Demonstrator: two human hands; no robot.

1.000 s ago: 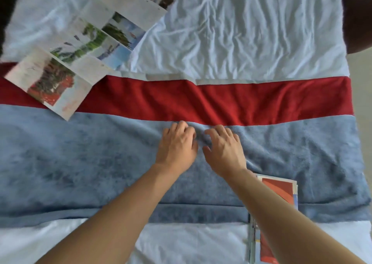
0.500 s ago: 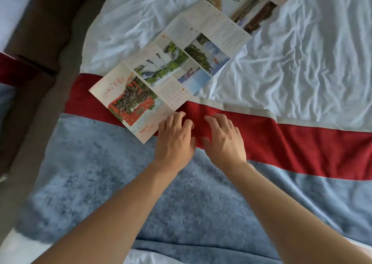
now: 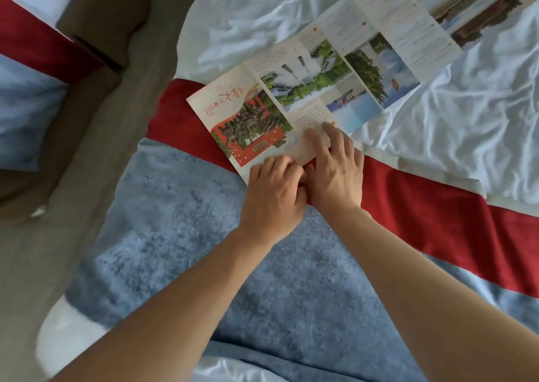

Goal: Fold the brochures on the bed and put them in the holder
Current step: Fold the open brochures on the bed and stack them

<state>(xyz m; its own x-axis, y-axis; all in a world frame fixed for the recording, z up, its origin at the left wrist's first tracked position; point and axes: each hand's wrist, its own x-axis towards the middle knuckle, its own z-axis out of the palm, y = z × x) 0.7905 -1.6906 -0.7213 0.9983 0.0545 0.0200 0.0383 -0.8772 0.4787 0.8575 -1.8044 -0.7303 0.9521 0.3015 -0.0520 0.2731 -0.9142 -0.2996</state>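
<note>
Blue and red bed (image 3: pixel 163 236): fills most of the view; a fuzzy blue blanket runs from centre to 6 o'clock, a red band crosses from 9 toward 4 o'clock, and wrinkled white sheet lies from 12 to 3 o'clock.
Floor (image 3: pixel 122 75): brownish strip along the bed's edge at 10 o'clock.
Brochure (image 3: pixel 335 69): unfolded, lying flat and long from centre toward 1 o'clock, its cover panel with the red picture nearest, half on the red band and half on the sheet.
Holder: not in view.
Left hand (image 3: pixel 274 195): just below centre, fingers curled at the near corner of the cover panel; it seems to pinch that edge, though the fingertips are partly hidden.
Right hand (image 3: pixel 335 171): touching the left one at 3 o'clock of it, fingers spread and nearly straight, pressing the near edge of the paper down, gripping nothing.
Step in hand: judging by the grip, starting the first fold.
Doing it well: lift the cover panel by its corner and follow the existing crease; keep the right hand flat as an anchor so the sheet does not slide on the soft blanket; match edges before pressing the crease.
Risk: soft bedding gives way, so a crease may come out crooked.
</note>
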